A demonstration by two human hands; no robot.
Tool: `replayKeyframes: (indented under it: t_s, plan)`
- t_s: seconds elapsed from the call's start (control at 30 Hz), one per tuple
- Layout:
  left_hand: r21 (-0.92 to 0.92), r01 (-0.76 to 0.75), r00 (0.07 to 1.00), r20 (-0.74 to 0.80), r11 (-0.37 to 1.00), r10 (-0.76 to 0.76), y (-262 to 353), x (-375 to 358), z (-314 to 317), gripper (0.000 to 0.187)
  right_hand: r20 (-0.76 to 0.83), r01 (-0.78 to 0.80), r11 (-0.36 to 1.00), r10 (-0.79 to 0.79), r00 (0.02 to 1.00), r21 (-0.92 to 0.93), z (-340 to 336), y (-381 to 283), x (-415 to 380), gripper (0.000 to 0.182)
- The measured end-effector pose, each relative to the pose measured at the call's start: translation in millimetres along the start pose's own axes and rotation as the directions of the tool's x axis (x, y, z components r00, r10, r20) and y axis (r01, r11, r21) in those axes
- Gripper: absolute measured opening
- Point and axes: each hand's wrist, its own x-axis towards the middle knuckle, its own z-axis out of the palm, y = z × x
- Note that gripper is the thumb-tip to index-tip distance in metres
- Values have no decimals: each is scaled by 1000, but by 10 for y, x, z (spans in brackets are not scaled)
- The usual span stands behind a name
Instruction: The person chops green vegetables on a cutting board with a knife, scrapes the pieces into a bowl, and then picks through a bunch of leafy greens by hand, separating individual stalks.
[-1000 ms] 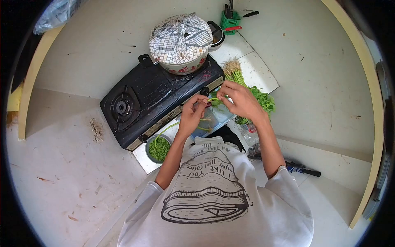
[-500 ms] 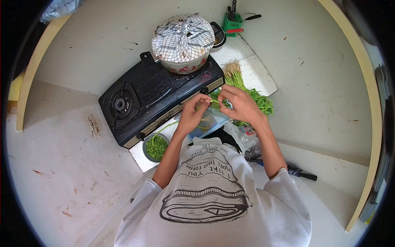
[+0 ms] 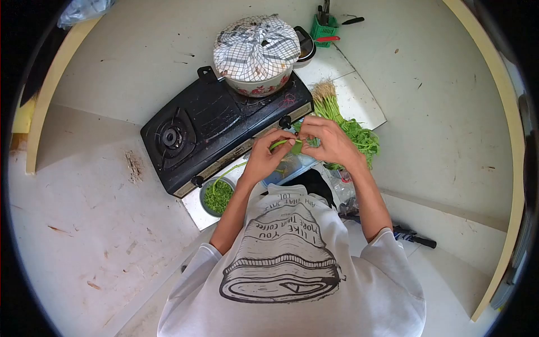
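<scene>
Both hands meet in front of the stove's right end, fingers pinched. My left hand (image 3: 270, 153) grips a green stem (image 3: 278, 144) between thumb and fingers. Fingertips of my right hand (image 3: 330, 142) close on the same stem near a green leaf (image 3: 297, 147). Below the hands lies a blue plastic tray (image 3: 307, 163) with thin roots by it. A bundle of leafy greens (image 3: 359, 138) with pale roots rests to the right. Left of my left forearm, a grey bowl (image 3: 202, 203) holds chopped greens (image 3: 218, 196), and a long stem curves out of it.
The black two-burner stove (image 3: 216, 126) carries a large pot (image 3: 261, 87) covered by a checked cloth (image 3: 255, 48). Behind it are a small black-rimmed pan (image 3: 306, 48) and a green basket (image 3: 324, 28) of utensils. A clear plastic bag (image 3: 343, 191) lies beside my right forearm.
The view has shifted slightly, so the surroundings appear a little farther right. My fingertips have drawn closer together on the stem, and a leaf now shows below them.
</scene>
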Motion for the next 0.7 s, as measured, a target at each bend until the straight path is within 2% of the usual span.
replayKeyframes:
  t_s: [0.07,0.17,0.2,0.27,0.3,0.37,0.4,0.5,0.7]
  plan:
    - [-49,13,999,-31,999,-14,14,-6,38,16,-28,19,1000,-19,999,9,-12,23,-14,14]
    - [-107,-17,998,-63,994,10,-59,13,73,16,-198,-33,995,51,979,93,-61,49,-62,12]
    - [-123,-33,997,-73,992,24,-46,20,75,15,-232,-123,984,150,961,126,-72,73,-93,12]
    - [-135,69,993,-89,988,-81,-3,10,75,15,-282,-292,935,341,897,203,-79,167,-190,10]
    - [-141,120,986,-99,983,-134,25,0,70,15,-321,-290,884,413,852,367,-16,268,-239,10]
    - [-272,179,974,-90,946,-210,-91,5,33,15,-355,-228,719,560,748,656,202,595,-339,11]
    - [-336,204,966,-83,920,-245,-133,21,17,15,-369,-151,695,538,758,703,271,747,-394,12]
    - [-481,185,952,-129,857,-278,-149,58,14,14,-330,-197,626,621,711,755,464,1040,-547,12]
    - [-635,273,898,-101,723,-428,-50,70,-40,15,-223,-313,563,687,692,765,860,1441,-629,11]
